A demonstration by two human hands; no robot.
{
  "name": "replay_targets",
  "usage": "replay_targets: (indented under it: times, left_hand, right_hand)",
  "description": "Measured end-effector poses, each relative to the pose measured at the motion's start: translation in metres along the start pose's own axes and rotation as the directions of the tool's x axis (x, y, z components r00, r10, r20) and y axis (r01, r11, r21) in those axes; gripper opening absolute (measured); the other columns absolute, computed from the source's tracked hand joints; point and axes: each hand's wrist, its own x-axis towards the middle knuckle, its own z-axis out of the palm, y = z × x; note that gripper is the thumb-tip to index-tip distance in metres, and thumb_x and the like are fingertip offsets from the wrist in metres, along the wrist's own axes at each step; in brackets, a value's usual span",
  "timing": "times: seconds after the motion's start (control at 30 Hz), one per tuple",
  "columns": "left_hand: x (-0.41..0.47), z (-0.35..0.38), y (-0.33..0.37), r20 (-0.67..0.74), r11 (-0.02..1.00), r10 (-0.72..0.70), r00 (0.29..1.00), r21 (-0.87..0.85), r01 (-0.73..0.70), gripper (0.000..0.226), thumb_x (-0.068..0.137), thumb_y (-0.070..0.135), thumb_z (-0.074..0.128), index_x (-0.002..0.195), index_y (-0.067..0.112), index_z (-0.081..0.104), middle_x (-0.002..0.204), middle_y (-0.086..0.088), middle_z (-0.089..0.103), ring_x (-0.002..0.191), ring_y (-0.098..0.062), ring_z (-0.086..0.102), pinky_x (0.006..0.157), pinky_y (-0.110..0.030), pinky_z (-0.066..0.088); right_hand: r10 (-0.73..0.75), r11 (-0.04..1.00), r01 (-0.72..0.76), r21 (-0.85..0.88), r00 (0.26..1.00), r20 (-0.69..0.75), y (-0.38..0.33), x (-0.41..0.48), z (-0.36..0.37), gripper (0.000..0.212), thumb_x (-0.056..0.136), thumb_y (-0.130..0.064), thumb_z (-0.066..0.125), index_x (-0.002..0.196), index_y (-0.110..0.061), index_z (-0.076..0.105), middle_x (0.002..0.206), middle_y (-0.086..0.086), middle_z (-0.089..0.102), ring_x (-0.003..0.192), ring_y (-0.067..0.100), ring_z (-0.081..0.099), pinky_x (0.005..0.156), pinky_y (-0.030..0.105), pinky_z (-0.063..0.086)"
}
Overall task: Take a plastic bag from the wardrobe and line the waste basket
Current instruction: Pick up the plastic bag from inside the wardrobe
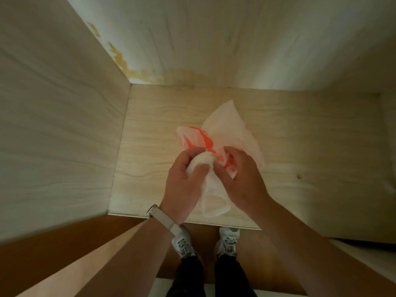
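A pale watch strap [169,224] circles my wrist just left of the frame's centre, low down, its case [152,209] turned toward the left. Below it, at the bottom centre, my two white-and-grey laced trainers [184,243] stand side by side on a brown floor [70,236], slightly apart, with dark trouser legs [231,275] rising out of them to the bottom edge. In the upper left, a ragged yellow-brown stain [120,58] runs down the corner seam between two light wood-grain panels and spreads rightward along the bottom of the back panel.

White/orange plastic bag [225,127], crumpled, on wardrobe shelf [160,116]
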Motion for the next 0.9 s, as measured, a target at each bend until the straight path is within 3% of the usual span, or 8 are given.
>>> replay_targets:
  times: [0.07,0.17,0.4,0.57,0.73,0.9]
  left_hand:
    - [-0.013,-0.007,0.021,-0.016,0.998,0.056,0.998,0.005,-0.056,0.027,0.078,0.023,0.071,0.104,0.026,0.065,0.096,0.012,0.069,0.088,-0.002,0.066,0.072,-0.022,0.056]
    - [-0.032,-0.022,0.052,-0.089,0.990,0.133,0.987,0.049,-0.129,0.024,0.083,0.018,0.075,0.103,0.024,0.064,0.097,0.010,0.067,0.082,0.006,0.064,0.066,-0.012,0.051]
    - [-0.072,-0.066,0.107,-0.143,0.975,0.223,0.964,0.015,-0.223,0.022,0.086,0.011,0.071,0.095,0.032,0.068,0.095,0.016,0.071,0.092,-0.005,0.067,0.079,-0.029,0.058]
    - [-0.115,-0.096,0.151,-0.110,0.945,0.325,0.939,-0.007,-0.328,0.018,0.087,0.004,0.068,0.098,0.018,0.068,0.094,0.015,0.069,0.085,0.006,0.065,0.068,-0.010,0.051]
    - [-0.156,-0.123,0.175,-0.121,0.900,0.432,0.894,0.119,-0.419,0.019,0.086,0.009,0.071,0.100,0.022,0.070,0.099,0.008,0.071,0.089,-0.002,0.066,0.074,-0.015,0.052]
    - [-0.198,-0.135,0.203,-0.169,0.840,0.531,0.830,0.228,-0.492,0.020,0.085,0.005,0.070,0.094,0.023,0.070,0.093,0.007,0.071,0.084,0.000,0.065,0.071,-0.012,0.050]
  right_hand:
    - [0.009,1.000,-0.009,0.009,1.000,-0.004,-0.026,-0.010,-0.004,0.053,0.089,-0.061,0.053,0.127,-0.024,0.052,0.108,-0.015,0.051,0.101,0.008,0.047,0.087,0.025,0.035]
    - [-0.022,0.999,0.022,0.041,1.000,-0.002,-0.069,-0.027,-0.012,0.057,0.087,-0.065,0.052,0.128,-0.025,0.052,0.110,-0.016,0.051,0.100,0.005,0.048,0.090,0.026,0.039]
    - [-0.121,0.993,0.121,-0.003,0.993,-0.017,-0.152,-0.061,-0.034,0.054,0.085,-0.056,0.053,0.127,-0.022,0.054,0.111,-0.015,0.054,0.103,0.008,0.052,0.095,0.029,0.042]
    - [-0.215,0.976,0.214,-0.034,0.976,-0.036,-0.206,-0.090,-0.050,0.049,0.086,-0.048,0.055,0.127,-0.020,0.055,0.117,-0.005,0.061,0.107,0.013,0.055,0.096,0.033,0.044]
    - [-0.370,0.929,0.370,-0.027,0.929,0.004,-0.242,-0.114,-0.065,0.044,0.089,-0.054,0.053,0.123,-0.027,0.054,0.116,-0.010,0.059,0.108,0.010,0.055,0.095,0.036,0.047]
    - [-0.502,0.865,0.502,0.017,0.863,0.061,-0.264,-0.127,-0.076,0.042,0.087,-0.057,0.052,0.124,-0.039,0.047,0.116,-0.023,0.050,0.111,0.004,0.051,0.095,0.027,0.044]
